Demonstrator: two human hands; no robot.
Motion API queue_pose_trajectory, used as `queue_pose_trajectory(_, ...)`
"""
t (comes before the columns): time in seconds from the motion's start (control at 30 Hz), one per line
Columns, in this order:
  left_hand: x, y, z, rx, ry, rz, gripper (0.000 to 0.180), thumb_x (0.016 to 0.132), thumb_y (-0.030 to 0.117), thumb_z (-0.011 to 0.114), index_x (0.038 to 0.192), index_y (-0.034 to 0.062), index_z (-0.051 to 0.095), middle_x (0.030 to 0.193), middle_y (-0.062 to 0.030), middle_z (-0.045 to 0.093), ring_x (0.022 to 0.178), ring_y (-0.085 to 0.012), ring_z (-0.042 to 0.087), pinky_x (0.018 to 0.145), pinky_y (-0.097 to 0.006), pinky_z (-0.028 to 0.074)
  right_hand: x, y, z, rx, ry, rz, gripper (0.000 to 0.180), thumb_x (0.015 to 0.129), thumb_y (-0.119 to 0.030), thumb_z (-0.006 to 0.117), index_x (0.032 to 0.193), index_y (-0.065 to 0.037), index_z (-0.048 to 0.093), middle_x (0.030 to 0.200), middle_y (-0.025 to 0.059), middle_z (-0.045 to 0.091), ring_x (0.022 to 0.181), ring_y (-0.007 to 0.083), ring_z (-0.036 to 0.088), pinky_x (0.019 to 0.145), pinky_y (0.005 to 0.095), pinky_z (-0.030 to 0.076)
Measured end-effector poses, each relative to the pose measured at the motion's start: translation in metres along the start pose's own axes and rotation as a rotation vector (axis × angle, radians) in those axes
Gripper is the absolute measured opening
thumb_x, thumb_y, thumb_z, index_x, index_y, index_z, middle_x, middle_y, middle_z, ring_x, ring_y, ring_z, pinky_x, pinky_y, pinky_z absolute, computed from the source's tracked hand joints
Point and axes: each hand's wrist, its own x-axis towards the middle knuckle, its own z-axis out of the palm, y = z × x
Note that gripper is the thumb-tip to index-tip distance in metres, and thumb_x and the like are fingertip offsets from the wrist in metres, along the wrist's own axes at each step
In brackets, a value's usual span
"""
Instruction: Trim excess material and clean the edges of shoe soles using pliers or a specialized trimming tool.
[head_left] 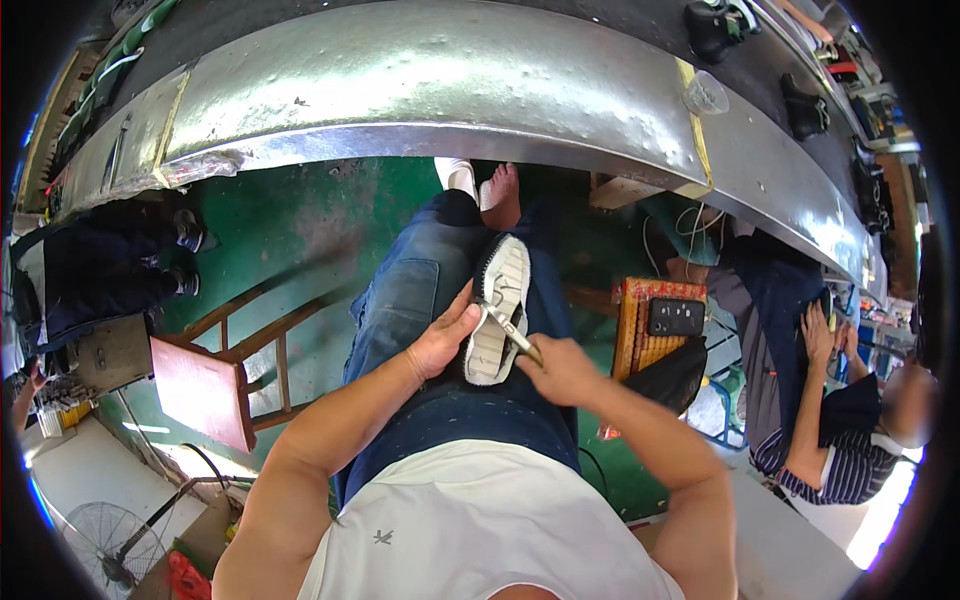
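1. Nearest, a white shirt [480, 540] fills the lower middle; a small dark printed mark [382, 537] sits on its chest.
2. Both forearms come in from the sides with elbows bent outward, meeting over the lap of blue trousers [405, 290].
3. The left hand [445, 340] holds the shoe [511, 268] at its left side, thumb along the sole's edge; its other fingers are mostly hidden.
4. The right hand [556, 370] is closed around the handle of a slim tool [509, 326], wrist turned inward. The tool slants up and left across the sole; whether its tip touches cannot be told.
5. The shoe lies over the thighs, pale sole up, dark upper showing at its far end.
6. Left of the lap, green floor [265, 230] opens toward a wooden stool [200, 390]. On the right the room is tighter: a seat with a beaded top [630, 335] stands near the thigh, bearing a dark phone [676, 316] and a black bag-like item [665, 375].
7. Beyond the knees, the metal bench edge [430, 90] curves across, well apart from both hands; yellowish tape strips [697, 130] cross it.
8. Farther right, a co-worker in a striped top [850, 470] sits bent over.
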Motion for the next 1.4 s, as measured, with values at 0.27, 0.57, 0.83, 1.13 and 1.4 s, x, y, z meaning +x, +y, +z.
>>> queue_pose_trajectory(0.27,0.011,-0.014,0.003,0.296,0.148,0.143,0.074,0.106,0.022,0.056,0.165,0.0104,0.012,0.158,-0.0097,0.038,0.142,-0.0178,0.037,0.118,-0.031,0.029,0.003,0.011,-0.01,0.161,-0.087,0.034,0.022,0.097,-0.022,0.062,0.105,-0.002,0.064,0.087,0.025,0.068,0.093,0.0435,0.067,0.082,0.0481,0.053)
queue_pose_trajectory(0.57,0.015,0.008,0.02,0.663,0.275,0.243,0.074,0.1,0.015,0.058,0.162,0.0072,0.018,0.151,-0.028,0.043,0.142,-0.037,0.042,0.117,-0.038,0.034,0.036,0.032,-0.007,0.858,-0.175,0.268,0.029,0.101,-0.03,0.06,0.092,-0.003,0.063,0.074,0.0085,0.068,0.059,0.0167,0.06,0.053,0.0282,0.046)
queue_pose_trajectory(0.83,0.016,0.022,0.016,0.845,0.226,0.209,0.073,0.102,0.011,0.051,0.163,0.0054,0.011,0.158,-0.0267,0.034,0.147,-0.0385,0.036,0.119,-0.037,0.032,0.031,0.034,-0.027,0.87,-0.27,0.242,0.026,0.101,-0.025,0.061,0.099,0.001,0.065,0.088,0.0083,0.068,0.072,0.0128,0.064,0.055,0.0262,0.051)
queue_pose_trajectory(1.13,0.019,0.018,0.019,0.932,0.204,0.304,0.071,0.101,0.009,0.052,0.162,0.0065,0.017,0.154,-0.0261,0.041,0.144,-0.0396,0.04,0.117,-0.038,0.034,0.057,0.04,-0.064,0.634,-0.452,0.195,0.028,0.101,-0.028,0.06,0.099,0.0,0.065,0.085,0.0062,0.069,0.072,0.0135,0.067,0.058,0.0276,0.053)
queue_pose_trajectory(1.4,0.018,0.041,0.031,1.036,0.221,0.181,0.059,0.101,0.014,0.05,0.157,0.012,0.032,0.143,-0.0266,0.052,0.128,-0.0456,0.053,0.11,-0.044,0.044,0.034,0.05,-0.047,1.057,-0.472,0.254,0.034,0.102,-0.032,0.06,0.112,0.001,0.061,0.094,0.0081,0.069,0.077,0.0152,0.069,0.054,0.0262,0.055)
